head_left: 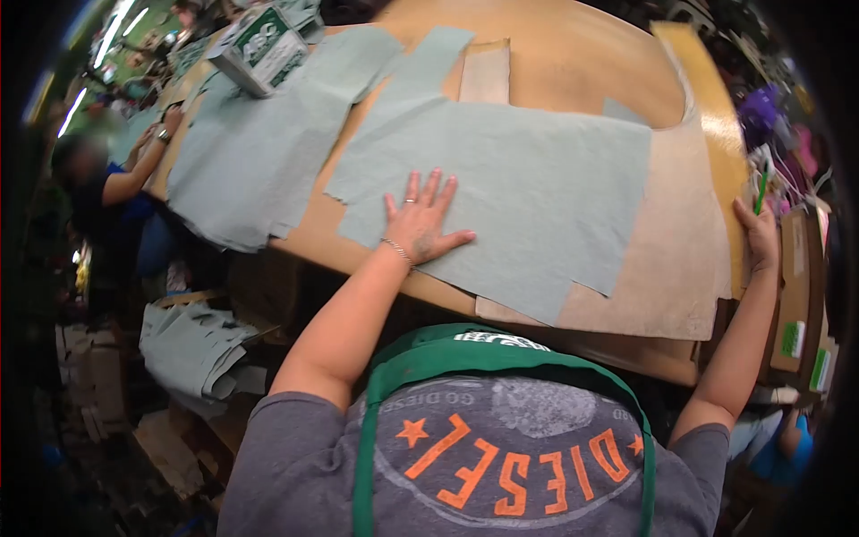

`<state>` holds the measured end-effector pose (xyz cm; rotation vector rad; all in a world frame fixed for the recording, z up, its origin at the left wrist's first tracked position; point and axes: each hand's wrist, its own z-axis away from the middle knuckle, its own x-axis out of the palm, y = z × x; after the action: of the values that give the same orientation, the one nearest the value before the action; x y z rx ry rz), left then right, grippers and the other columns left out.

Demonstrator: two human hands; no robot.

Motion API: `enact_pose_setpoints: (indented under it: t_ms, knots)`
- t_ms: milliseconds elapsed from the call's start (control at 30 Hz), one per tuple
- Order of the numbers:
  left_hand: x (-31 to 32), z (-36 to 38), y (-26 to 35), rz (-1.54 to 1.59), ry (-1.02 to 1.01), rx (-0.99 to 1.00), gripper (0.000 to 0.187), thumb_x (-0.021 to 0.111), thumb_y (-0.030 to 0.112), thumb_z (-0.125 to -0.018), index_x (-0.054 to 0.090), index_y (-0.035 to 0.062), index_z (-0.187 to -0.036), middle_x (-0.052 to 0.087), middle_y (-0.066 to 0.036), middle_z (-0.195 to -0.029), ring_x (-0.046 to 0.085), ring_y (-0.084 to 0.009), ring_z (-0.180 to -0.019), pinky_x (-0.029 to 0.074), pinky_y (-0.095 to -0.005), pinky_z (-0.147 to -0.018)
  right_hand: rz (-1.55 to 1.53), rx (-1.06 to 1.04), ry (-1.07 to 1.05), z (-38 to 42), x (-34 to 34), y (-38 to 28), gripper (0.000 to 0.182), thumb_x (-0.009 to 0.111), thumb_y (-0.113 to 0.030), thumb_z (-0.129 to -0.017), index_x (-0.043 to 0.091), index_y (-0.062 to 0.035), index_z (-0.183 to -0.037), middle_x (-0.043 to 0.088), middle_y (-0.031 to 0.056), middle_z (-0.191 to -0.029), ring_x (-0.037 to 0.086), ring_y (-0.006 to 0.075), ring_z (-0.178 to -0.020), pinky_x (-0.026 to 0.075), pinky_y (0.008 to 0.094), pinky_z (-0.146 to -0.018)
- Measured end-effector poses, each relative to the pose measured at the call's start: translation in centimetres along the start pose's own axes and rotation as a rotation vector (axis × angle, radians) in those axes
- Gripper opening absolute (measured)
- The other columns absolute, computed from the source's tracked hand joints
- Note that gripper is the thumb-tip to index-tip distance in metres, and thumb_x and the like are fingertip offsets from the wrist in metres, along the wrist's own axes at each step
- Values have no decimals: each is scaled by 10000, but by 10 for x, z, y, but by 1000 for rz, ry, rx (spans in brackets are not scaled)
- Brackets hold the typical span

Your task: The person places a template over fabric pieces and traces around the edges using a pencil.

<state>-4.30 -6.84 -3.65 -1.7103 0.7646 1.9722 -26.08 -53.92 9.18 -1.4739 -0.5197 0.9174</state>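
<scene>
My left hand [422, 222] lies flat with spread fingers on a pale blue-grey sheet [546, 188], which looks like leather or fabric. Under the sheet's right side, a large piece of greyish-brown cardboard [682, 233] shows, its curved edge along the table [591, 54]. At the table's right edge, my right hand [761, 231] is closed around a slim green pencil or pen [761, 190], which points upward.
Left of the sheet lies a stack of similar blue-grey pieces [259, 152], with a green and white box [261, 52] on it. A co-worker [112, 183] works at the far left. More cut pieces [192, 345] hang below the table; cardboard boxes [792, 286] stand at right.
</scene>
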Motion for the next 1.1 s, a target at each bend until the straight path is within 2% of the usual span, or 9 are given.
enact_pose_setpoints:
  t_ms: [133, 267, 367, 467, 633, 800, 900, 1000, 1100]
  knots:
    - [-6, -3, 8, -60, -59, 0, 921, 518, 681, -656, 186, 215, -1378, 75, -77, -1451, 48, -348, -1321, 133, -685, -917, 128, -275, 267, 31, -51, -37, 295, 606, -157, -815, 548, -4, -1061, 606, 30, -955, 579, 114, -808, 435, 235, -751]
    - [-8, -14, 11, -55, -76, 4, 920, 536, 670, -652, 186, 226, -1378, 63, -73, -1453, 31, -358, -1320, 138, -690, -910, 388, -431, 753, 56, -23, -51, 252, 619, -190, -810, 594, -4, -978, 622, 26, -908, 578, 109, -811, 430, 229, -732]
    - [-12, -24, 19, -73, -61, 82, 914, 532, 672, -653, 191, 229, -1377, 62, -76, -1452, 23, -365, -1319, 138, -692, -909, 638, -388, 1083, 62, 24, -52, 206, 633, -201, -807, 628, -17, -898, 636, 36, -844, 567, 92, -760, 429, 223, -695]
    - [-14, -29, 55, -86, -54, 309, 904, 517, 679, -657, 206, 223, -1373, 67, -80, -1451, 20, -374, -1316, 140, -698, -904, 225, -708, 976, 47, 27, -25, 176, 658, -153, -784, 628, -14, -887, 636, 29, -843, 565, 86, -745, 428, 219, -692]
    - [-4, -20, 101, -17, -145, 486, 869, 477, 691, -676, 233, 220, -1365, 88, -84, -1445, 31, -391, -1308, 161, -712, -885, 229, -753, 999, 37, 38, -51, 146, 661, -122, -773, 620, -8, -854, 629, 31, -824, 558, 89, -733, 428, 231, -684]
    - [-3, -7, 107, -11, -171, 433, 844, 461, 688, -692, 240, 224, -1362, 104, -85, -1438, 36, -396, -1303, 177, -715, -874, 131, -761, 1006, -34, 31, -42, 237, 698, -153, -736, 594, 12, -872, 622, 41, -813, 556, 112, -711, 429, 239, -687]
    - [-3, -19, 112, -7, -166, 408, 849, 460, 690, -692, 238, 218, -1362, 89, -82, -1441, 28, -401, -1302, 177, -719, -870, 166, -715, 1137, -77, 52, -46, 253, 708, -132, -721, 573, 14, -877, 613, 58, -800, 556, 124, -693, 436, 247, -673]
    - [-2, -35, 115, 11, -146, 385, 860, 460, 690, -692, 233, 203, -1364, 75, -90, -1442, 17, -408, -1300, 174, -722, -866, -79, -808, 945, -120, 55, -46, 133, 661, -99, -767, 608, -6, -846, 620, 33, -832, 557, 106, -692, 427, 238, -651]
    - [-8, -34, 118, 38, -194, 371, 869, 460, 687, -695, 224, 189, -1367, 63, -101, -1442, 3, -416, -1299, 168, -726, -866, -302, -828, 1016, -147, 63, -54, 183, 684, -77, -735, 577, 7, -858, 608, 60, -795, 559, 128, -679, 443, 252, -646]
